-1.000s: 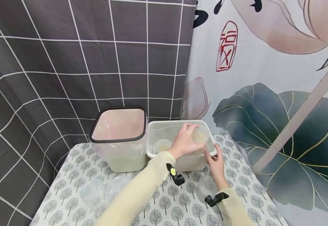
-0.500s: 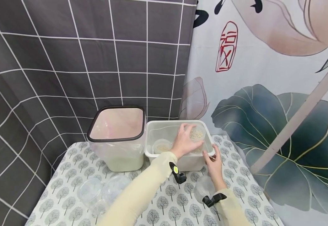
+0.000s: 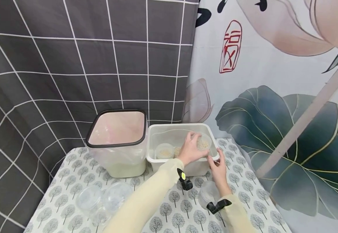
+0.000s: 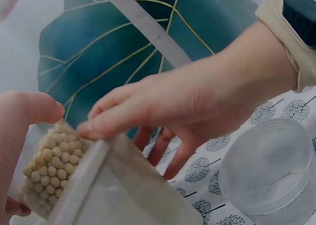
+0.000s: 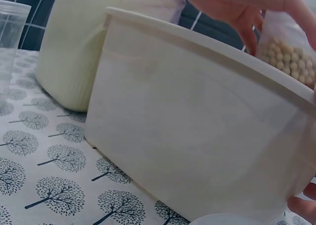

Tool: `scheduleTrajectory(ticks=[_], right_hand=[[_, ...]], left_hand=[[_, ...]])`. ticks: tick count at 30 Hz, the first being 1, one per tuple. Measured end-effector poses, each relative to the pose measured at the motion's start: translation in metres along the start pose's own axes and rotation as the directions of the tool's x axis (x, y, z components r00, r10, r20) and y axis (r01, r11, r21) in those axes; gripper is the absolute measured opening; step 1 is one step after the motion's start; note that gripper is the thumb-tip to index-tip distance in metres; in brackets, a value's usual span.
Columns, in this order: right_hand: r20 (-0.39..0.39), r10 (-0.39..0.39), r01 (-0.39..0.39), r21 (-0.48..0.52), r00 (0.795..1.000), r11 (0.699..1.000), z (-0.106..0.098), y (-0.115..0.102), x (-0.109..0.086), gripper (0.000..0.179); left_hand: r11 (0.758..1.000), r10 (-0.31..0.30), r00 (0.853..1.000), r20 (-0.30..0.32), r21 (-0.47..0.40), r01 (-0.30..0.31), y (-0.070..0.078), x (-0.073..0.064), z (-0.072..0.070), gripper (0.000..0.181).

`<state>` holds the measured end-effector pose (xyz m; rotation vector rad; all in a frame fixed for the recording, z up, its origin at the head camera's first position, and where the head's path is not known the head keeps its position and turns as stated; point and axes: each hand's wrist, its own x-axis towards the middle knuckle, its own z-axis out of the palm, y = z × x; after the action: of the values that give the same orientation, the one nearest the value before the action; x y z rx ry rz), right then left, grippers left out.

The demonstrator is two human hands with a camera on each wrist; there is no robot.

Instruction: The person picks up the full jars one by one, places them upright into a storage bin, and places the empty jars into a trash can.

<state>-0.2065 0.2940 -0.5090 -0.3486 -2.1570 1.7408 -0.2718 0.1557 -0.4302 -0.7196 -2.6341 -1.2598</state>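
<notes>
The fingers of your left hand (image 3: 190, 149) are bent around a clear cup (image 3: 204, 142), and they have hold of it from its left side. In this cup there are round pale beans (image 4: 54, 165). The cup is at the right end of the white bin (image 5: 187, 116), partly above its rim. Your right hand (image 3: 220, 171) has its fingers curved at the near right corner of this bin, and they grip it there. Inside the bin, on the left, stands a second cup (image 3: 165, 151), with some loose beans (image 3: 177, 151) beside it. Just left of the white bin stands a larger bin (image 3: 116, 144) with a black rim. Nearer to you, one clear container (image 3: 209, 192) is by your right forearm, and other clear containers (image 3: 89, 198) are on the left, all on the tree-patterned cloth (image 3: 186, 210). At the far side hangs a dark checked curtain (image 3: 128, 58).
</notes>
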Motion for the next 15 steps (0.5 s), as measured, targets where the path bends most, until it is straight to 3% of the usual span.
scheduleTrajectory(ticks=[8,15], right_hand=[[0.075,0.000,-0.006,0.087,0.997,0.996,0.000,-0.018,-0.011,0.061],[0.042,-0.033,0.030,0.085,0.999,0.996,0.000,0.000,-0.004,0.060]], left_hand=[[0.999,-0.035,0.998,0.043,0.017,0.035,-0.005,-0.004,0.014,0.078],[0.999,-0.032,0.997,0.073,0.021,0.030,-0.002,-0.002,0.020,0.077]])
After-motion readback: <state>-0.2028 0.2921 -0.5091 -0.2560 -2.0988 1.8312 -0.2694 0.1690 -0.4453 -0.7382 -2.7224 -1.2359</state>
